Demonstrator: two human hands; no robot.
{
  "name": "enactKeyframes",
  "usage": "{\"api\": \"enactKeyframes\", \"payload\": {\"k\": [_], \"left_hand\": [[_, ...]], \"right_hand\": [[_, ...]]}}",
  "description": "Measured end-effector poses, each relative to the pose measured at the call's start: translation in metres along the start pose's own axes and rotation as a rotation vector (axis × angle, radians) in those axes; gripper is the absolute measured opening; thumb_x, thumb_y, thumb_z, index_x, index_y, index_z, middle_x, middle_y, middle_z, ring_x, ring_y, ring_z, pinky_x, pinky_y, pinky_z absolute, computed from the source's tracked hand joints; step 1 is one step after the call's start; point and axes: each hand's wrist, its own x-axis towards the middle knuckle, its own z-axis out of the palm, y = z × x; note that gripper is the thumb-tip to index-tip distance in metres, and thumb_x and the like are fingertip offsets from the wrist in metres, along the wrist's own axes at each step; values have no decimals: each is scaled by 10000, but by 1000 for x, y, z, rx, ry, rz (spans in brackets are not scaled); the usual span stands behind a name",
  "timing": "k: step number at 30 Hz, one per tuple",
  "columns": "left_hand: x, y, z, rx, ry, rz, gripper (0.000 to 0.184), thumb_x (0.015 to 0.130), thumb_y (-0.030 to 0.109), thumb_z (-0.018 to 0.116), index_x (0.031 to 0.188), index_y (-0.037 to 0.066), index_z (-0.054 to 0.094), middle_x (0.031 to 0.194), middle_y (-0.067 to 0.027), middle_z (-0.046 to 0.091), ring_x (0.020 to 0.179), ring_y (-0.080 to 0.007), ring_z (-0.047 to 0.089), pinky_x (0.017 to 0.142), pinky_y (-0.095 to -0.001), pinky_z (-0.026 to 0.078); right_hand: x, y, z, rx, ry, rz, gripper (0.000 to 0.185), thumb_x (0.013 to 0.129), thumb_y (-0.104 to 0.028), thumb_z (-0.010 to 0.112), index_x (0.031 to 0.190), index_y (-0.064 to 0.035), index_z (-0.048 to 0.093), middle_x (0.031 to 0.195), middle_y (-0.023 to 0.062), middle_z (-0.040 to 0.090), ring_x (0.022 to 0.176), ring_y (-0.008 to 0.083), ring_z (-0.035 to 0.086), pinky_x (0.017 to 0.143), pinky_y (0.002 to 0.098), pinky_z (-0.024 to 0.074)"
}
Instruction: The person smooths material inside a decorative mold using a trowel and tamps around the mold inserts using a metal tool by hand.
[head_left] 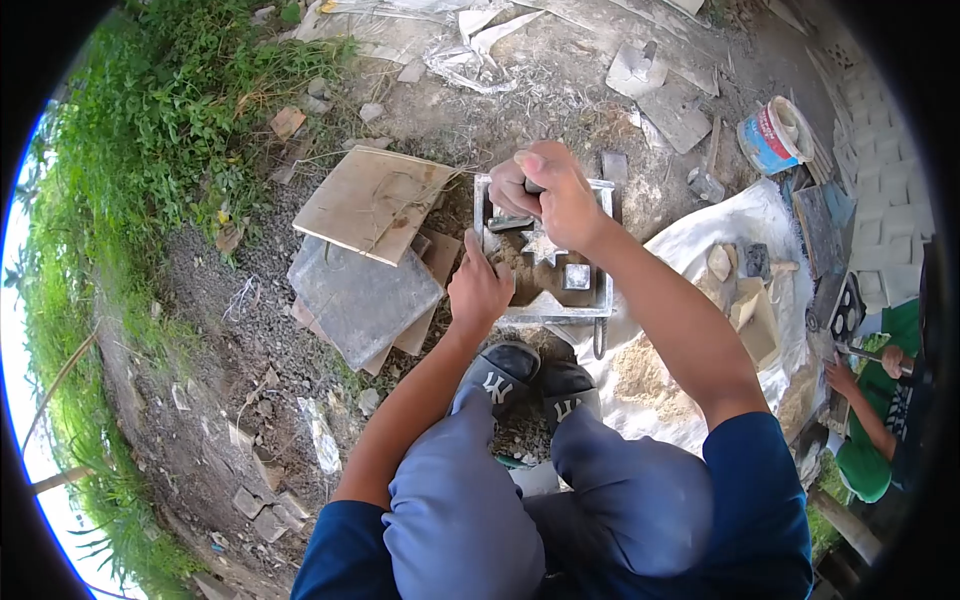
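Note:
A metal frame point(612, 290) lies on the ground in front of my feet, with brown sand inside. In it sit a pale star-shaped piece point(541, 247) and a small silvery square block point(577, 277). My right hand point(550, 192) is closed around a dark, rounded object above the upper part of the frame; most of that object is hidden by my fingers. My left hand point(480, 285) is at the frame's left side, index finger stretched out and the other fingers partly bent, with nothing visible in it.
Stacked boards point(365, 295) lie left of the frame. On the right, a white sack point(690, 250) bears sand and stones. A bucket point(775, 137) stands at the upper right. Another person's hands point(842, 378) work at the far right. Weeds point(150, 130) grow at left.

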Motion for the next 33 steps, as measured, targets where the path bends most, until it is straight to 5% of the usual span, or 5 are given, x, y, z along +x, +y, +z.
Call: {"api": "enactKeyframes", "payload": {"k": [8,10,11,20,33], "left_hand": [[-1,4,-2,-22,16,2,700,833,210,543,1419,-85,299,982,-366,645,824,-520,646,744,-590,521],[1,4,-3,-30,9,22,701,832,210,544,1418,-86,299,961,-363,648,823,-520,646,742,-593,519],[6,6,-3,-28,18,33,701,832,210,544,1418,-86,299,961,-363,648,823,-520,646,742,-593,519],[2,1,1,34,15,8,705,839,223,539,1427,-81,297,839,-342,655,768,-511,650,708,-590,524],[0,-1,2,50,-12,-9,709,831,217,549,1421,-90,304,1007,-338,654,800,-482,664,709,-559,542]], "right_hand": [[4,-1,5,-43,2,-1,512,985,-327,338,558,-50,280,504,13,271,509,136,253,516,326,254],[6,15,-3,-78,28,61,507,990,-330,338,570,-52,279,507,14,268,513,135,250,515,324,253],[13,19,-4,-46,111,72,627,979,-460,406,520,-57,266,487,13,269,468,135,268,479,307,215],[11,13,-14,52,128,73,623,950,-463,443,500,-63,283,474,13,269,437,128,260,453,299,196],[12,6,-5,-3,260,122,452,961,-263,345,569,-59,252,522,13,234,501,138,234,490,334,247]]}}
